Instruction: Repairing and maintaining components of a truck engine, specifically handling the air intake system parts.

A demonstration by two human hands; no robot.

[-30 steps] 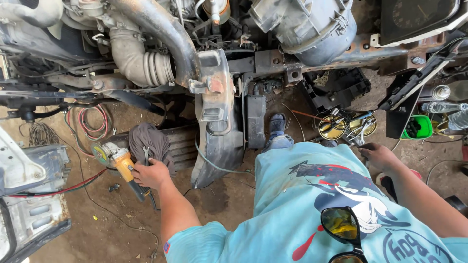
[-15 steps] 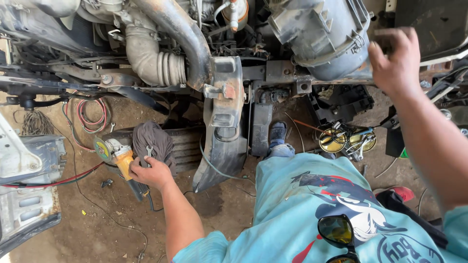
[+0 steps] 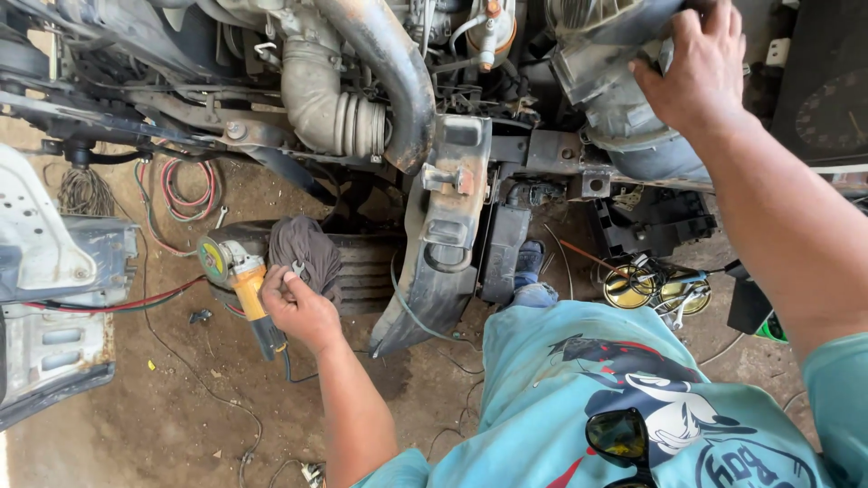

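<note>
Lying on the dirt floor (image 3: 136, 398) under the engine bay: coiled red and green cables (image 3: 185, 188), a grey rag (image 3: 306, 253), a black plastic panel (image 3: 434, 262) crowding the space alongside. Left hand (image 3: 298, 312) closing around a small metal tool (image 3: 297, 269), touching a yellow angle grinder (image 3: 240, 271) with a greenish disc. Right hand (image 3: 696, 68) pressing, fingers spread, against a grey housing (image 3: 615, 108).

Yellow angle grinder (image 3: 242, 289) on dirt, grey housing (image 3: 624, 99) overhead

A coil of red wire (image 3: 188, 188) lies on the dirt floor (image 3: 136, 407). Two shiny round tins (image 3: 658, 291) sit near a blue shoe (image 3: 529, 264).
</note>
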